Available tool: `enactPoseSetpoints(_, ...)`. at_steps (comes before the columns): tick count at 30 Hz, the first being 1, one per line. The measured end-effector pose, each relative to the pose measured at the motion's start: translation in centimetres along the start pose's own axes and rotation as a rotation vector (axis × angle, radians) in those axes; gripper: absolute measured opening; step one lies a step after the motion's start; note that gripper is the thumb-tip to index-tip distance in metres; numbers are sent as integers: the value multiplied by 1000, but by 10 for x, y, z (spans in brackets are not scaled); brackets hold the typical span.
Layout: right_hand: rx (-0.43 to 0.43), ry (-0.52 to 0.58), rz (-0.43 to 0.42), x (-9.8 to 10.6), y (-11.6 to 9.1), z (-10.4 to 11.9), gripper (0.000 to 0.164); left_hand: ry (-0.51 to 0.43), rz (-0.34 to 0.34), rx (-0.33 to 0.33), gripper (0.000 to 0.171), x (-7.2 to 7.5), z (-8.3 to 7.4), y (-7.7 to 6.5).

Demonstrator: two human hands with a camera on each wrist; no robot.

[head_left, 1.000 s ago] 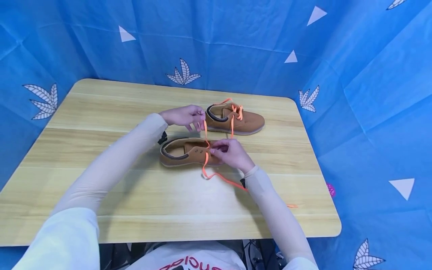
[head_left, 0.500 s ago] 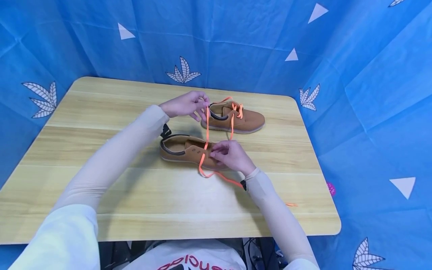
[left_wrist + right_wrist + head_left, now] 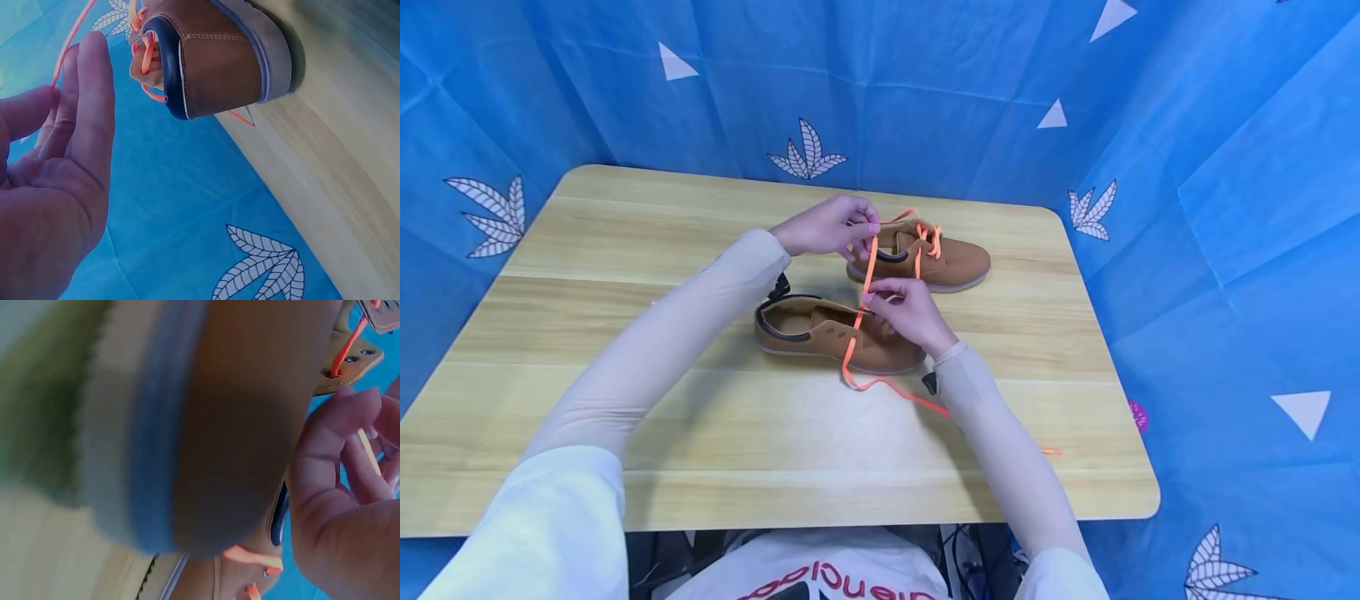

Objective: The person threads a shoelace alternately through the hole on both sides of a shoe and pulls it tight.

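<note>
A brown shoe (image 3: 880,348) lies on the table with its toe to the right, an orange shoelace (image 3: 848,360) running across its front eyelets. My left hand (image 3: 829,227) is raised behind it and pinches one part of the lace between thumb and forefinger, which the left wrist view also shows. Over the shoe's front, my right hand (image 3: 917,317) has curled fingers, its thumb and forefinger tips on the same lace below the left hand. In the right wrist view the shoe's toe (image 3: 237,425) hides much of the scene beside the right hand (image 3: 350,512).
A second brown shoe (image 3: 958,262) with an orange lace stands just behind the first. The other lace end trails right under my right forearm, its tip (image 3: 1051,451) showing beyond. A blue patterned cloth (image 3: 925,100) hangs behind the wooden table (image 3: 700,492).
My left hand has risen and moved right, pulling the lace up taut. My right hand has left the shoe's upper and moved up onto the lace.
</note>
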State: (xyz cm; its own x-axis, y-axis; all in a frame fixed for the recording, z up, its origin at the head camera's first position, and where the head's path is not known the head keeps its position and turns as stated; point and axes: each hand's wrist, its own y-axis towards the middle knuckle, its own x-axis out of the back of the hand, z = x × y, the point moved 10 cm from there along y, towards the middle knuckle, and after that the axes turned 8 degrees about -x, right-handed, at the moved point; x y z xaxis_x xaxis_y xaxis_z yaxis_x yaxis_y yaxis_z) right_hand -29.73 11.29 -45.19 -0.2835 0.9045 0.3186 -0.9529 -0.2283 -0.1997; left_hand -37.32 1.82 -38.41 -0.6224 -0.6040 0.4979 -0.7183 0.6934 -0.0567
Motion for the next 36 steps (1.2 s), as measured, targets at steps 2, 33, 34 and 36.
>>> enactPoseSetpoints(2, 1, 50, -12, 2, 6, 4, 28, -8, -1, -5, 19, 0, -2, -1)
enactPoseSetpoints(33, 31, 484, -103, 27, 44, 40, 30, 497, 270, -180, 19, -35, 26, -74)
enactPoseSetpoints(34, 33, 485, -106, 29, 45, 43, 29, 491, 262, -179, 19, -35, 27, -74)
enactPoseSetpoints(36, 41, 490, -114, 32, 46, 49, 26, 493, 243, -183, 18, -35, 27, -75)
